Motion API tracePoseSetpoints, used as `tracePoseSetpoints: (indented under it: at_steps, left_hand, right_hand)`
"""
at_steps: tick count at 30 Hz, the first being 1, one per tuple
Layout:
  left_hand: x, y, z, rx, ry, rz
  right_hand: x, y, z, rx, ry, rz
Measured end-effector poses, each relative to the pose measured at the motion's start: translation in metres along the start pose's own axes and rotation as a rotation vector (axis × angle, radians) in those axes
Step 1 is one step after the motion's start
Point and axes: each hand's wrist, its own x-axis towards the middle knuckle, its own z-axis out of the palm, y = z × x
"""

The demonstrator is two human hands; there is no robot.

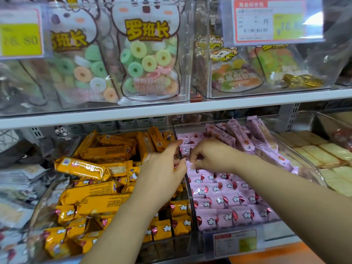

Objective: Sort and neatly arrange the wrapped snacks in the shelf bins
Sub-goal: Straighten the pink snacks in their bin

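Observation:
Two clear bins stand side by side on the lower shelf. The left bin holds a loose heap of orange wrapped snacks. The right bin holds small pink wrapped snacks laid in rows, with longer pink bars leaning at its back. My left hand hovers over the divider between the bins, fingers curled around a small wrapped piece that is mostly hidden. My right hand is over the back of the pink rows, fingertips pinched on a pink snack's edge.
The upper shelf carries clear bins with bags of ring candies and price tags. A bin of pale yellow wafers stands at the right, grey packets lie at the left. A price label hangs on the pink bin's front.

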Motion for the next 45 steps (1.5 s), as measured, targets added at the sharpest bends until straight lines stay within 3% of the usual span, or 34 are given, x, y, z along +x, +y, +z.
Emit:
tracePoseSetpoints:
  at_steps: [8,13,15,20,28,35,41,45]
  left_hand:
    - [-0.001,0.001,0.000,-0.019,0.020,0.008]
    - [-0.002,0.000,0.002,-0.007,0.032,0.002]
    - [-0.002,-0.001,0.003,-0.007,0.038,0.009]
    - [0.001,-0.003,0.008,-0.009,0.054,0.011]
    - [-0.001,0.000,0.005,0.031,0.047,0.018]
    - [-0.003,0.012,-0.005,0.092,0.028,0.026]
    - [-0.002,0.042,-0.004,0.248,0.128,0.117]
    - [0.005,0.062,0.008,0.258,0.049,0.175]
  right_hand:
    - [0.003,0.000,0.003,0.013,-0.067,0.042]
    - [-0.017,0.004,-0.004,0.239,0.130,0.091]
    - [-0.029,0.004,-0.011,0.151,0.172,0.073]
    - [-0.035,0.003,-0.002,-0.132,-0.224,0.083]
    - [-0.033,0.001,0.003,-0.080,-0.197,0.107]
    - [-0.069,0.001,-0.023,-0.015,0.108,0.089]
    - [-0.118,0.029,-0.040,-0.233,0.386,0.249]
    - [-0.132,0.049,-0.035,-0.134,0.487,0.439]
